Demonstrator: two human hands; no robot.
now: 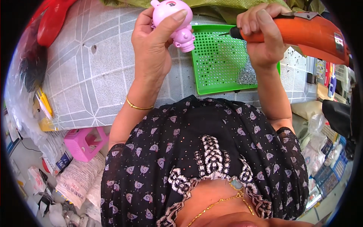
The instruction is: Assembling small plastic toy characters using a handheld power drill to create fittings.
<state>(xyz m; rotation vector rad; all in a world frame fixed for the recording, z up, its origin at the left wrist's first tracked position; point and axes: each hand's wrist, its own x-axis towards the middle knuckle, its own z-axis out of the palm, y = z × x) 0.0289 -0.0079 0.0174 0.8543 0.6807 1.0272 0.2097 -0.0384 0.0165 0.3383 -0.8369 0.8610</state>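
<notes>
At the far left, a glossy red plastic piece [55, 20] with rounded lobes lies on the tabletop [94, 72], whose grey speckled covering is crossed by pale lines. My left hand [154, 43] grips a smooth pink plastic figure [184, 34], round-headed and small-bodied, above the tabletop. Next comes a green tray [219, 90], rectangular and perforated, with silvery metal pieces [247, 74] heaped at its right. My right hand [266, 38] is wrapped around an orange power driver [312, 36], its thin dark bit pointing left over the tray.

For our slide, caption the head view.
Left hand holds a pink figure; right hand grips an orange power screwdriver near a green tray.
</notes>
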